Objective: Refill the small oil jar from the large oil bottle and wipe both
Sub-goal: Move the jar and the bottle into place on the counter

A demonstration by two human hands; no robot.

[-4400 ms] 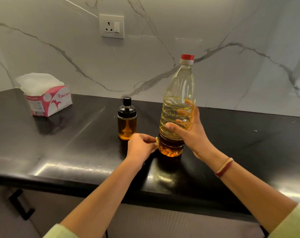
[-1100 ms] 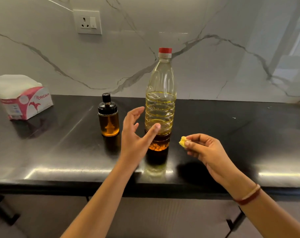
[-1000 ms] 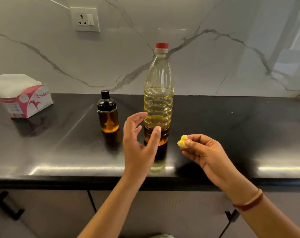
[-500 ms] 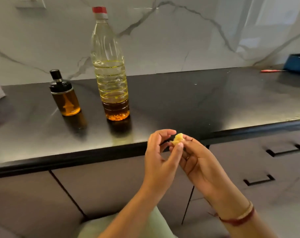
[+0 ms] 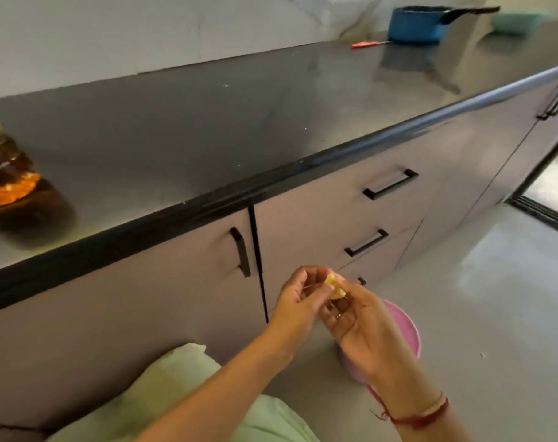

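Left hand [image 5: 298, 301] and right hand [image 5: 354, 317] pinch a small yellow wad [image 5: 334, 287] over the pink bin [image 5: 405, 330]; the large oil bottle [image 5: 6, 177] stands left on the counter [image 5: 207, 122]; likely heavy, slick; grip its middle.

Black polished desk [image 5: 207, 122] set against a veined marble wall [image 5: 143, 33]; at its far end stands a blue saucepan [image 5: 413, 23] with a black handle, and just beside it lies a slim red tool [image 5: 365, 44]. Below the desk edge, grey cabinet fronts [image 5: 175, 282] with black bar handles [image 5: 391, 184], one upright on a door, others across the drawers. On the pale floor [image 5: 494, 314] near the cabinets, a pink tub [image 5: 405, 330], partly hidden.
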